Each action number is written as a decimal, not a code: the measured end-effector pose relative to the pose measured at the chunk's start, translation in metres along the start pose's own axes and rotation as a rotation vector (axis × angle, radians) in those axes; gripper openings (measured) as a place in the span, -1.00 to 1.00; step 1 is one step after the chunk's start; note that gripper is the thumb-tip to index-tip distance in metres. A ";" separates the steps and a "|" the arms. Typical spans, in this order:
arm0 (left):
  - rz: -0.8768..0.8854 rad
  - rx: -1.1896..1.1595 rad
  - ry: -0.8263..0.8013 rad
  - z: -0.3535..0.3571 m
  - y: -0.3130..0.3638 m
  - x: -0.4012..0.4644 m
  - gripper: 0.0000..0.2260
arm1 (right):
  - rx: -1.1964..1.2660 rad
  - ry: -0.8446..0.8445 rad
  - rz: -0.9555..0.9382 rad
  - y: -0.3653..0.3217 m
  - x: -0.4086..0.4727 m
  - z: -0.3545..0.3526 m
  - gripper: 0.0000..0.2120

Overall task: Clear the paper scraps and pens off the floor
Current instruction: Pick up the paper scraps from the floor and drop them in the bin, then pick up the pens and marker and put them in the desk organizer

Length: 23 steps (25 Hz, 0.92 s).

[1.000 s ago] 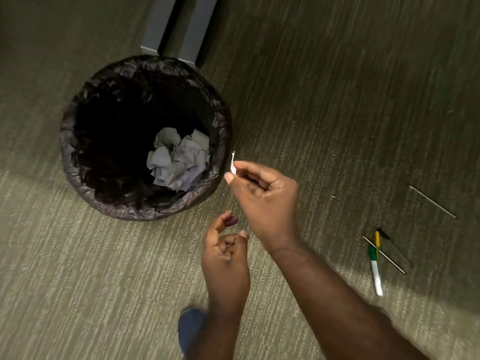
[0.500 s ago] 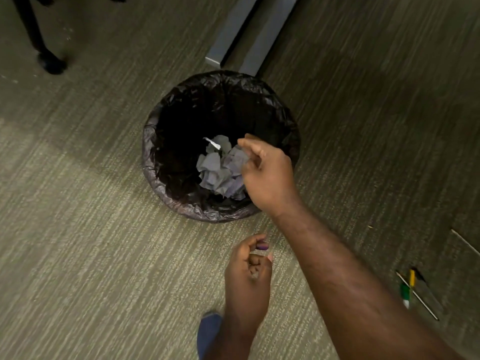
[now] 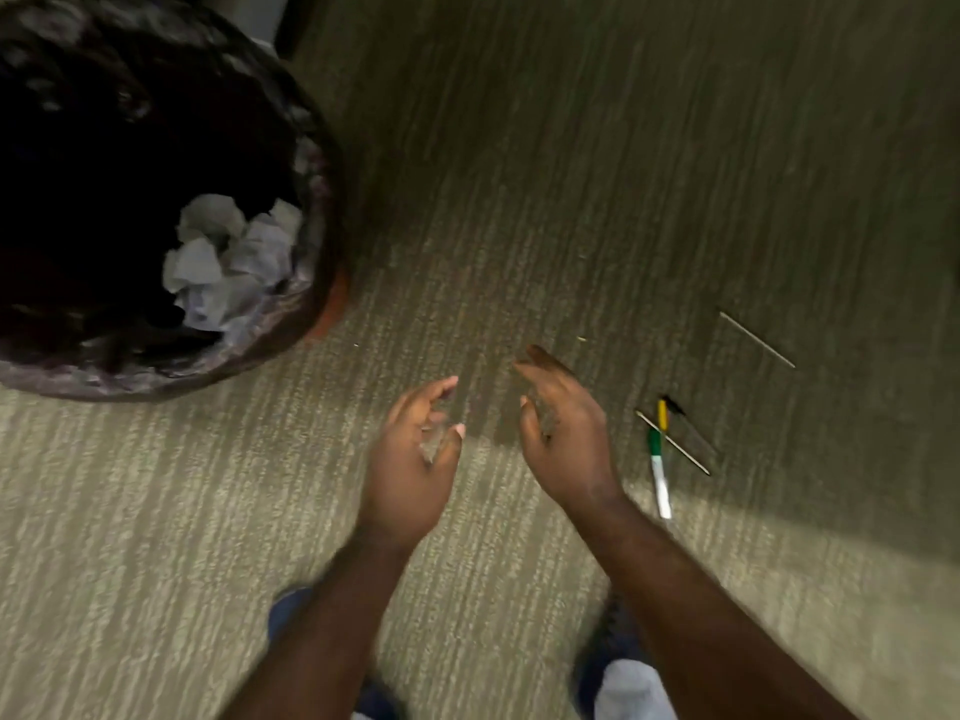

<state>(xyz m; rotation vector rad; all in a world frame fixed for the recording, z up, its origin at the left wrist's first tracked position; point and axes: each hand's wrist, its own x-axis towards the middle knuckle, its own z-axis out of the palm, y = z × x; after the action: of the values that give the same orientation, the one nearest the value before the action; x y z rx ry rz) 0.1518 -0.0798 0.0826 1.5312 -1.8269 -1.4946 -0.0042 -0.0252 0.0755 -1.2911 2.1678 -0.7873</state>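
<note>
A round bin with a black liner (image 3: 311, 163) stands at the upper left, with crumpled grey-white paper (image 3: 228, 262) inside it. My left hand (image 3: 415, 459) and my right hand (image 3: 566, 439) hover side by side over the carpet, fingers apart and holding nothing. Just right of my right hand lie a green and white pen (image 3: 658, 472), a yellow pen (image 3: 662, 414), a dark pen (image 3: 691, 426) and a thin pale stick (image 3: 672, 443) crossing them. Another thin stick (image 3: 757, 339) lies further right.
Ribbed grey-green carpet (image 3: 571, 174) covers the floor. My shoes (image 3: 283, 613) and a trouser leg (image 3: 631, 691) show at the bottom edge. Two tiny specks (image 3: 582, 339) lie on the carpet near the bin.
My right hand dropped the small white scrap into the bin and pulled back beside my left hand. The view swung right, so the bin now sits at the upper left.
</note>
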 end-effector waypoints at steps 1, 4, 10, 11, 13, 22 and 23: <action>0.017 0.045 -0.046 0.014 -0.005 0.005 -0.58 | -0.016 -0.019 0.045 0.024 -0.010 -0.005 -0.61; 0.068 0.231 -0.181 0.061 -0.017 0.016 -0.54 | -0.088 -0.052 0.194 0.095 -0.039 -0.020 -0.61; 0.118 0.419 -0.352 0.149 -0.037 0.022 -0.44 | -0.148 0.020 0.452 0.207 -0.083 -0.042 -0.66; 0.128 0.430 -0.371 0.163 -0.040 0.021 -0.44 | -0.154 0.039 0.504 0.220 -0.090 -0.044 -0.68; 0.146 0.441 -0.412 0.190 -0.043 0.017 -0.43 | -0.175 0.079 0.591 0.243 -0.102 -0.045 -0.75; 0.234 0.507 -0.495 0.254 -0.060 0.016 -0.49 | -0.268 -0.092 0.682 0.290 -0.114 -0.024 -0.84; 0.240 0.504 -0.487 0.257 -0.059 0.017 -0.52 | -0.267 -0.100 0.670 0.290 -0.112 -0.023 -0.85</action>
<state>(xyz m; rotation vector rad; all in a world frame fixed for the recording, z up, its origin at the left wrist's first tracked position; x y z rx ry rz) -0.0225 0.0403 -0.0760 1.1223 -2.7260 -1.4472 -0.1481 0.1924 -0.0960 -0.6057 2.4486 -0.1647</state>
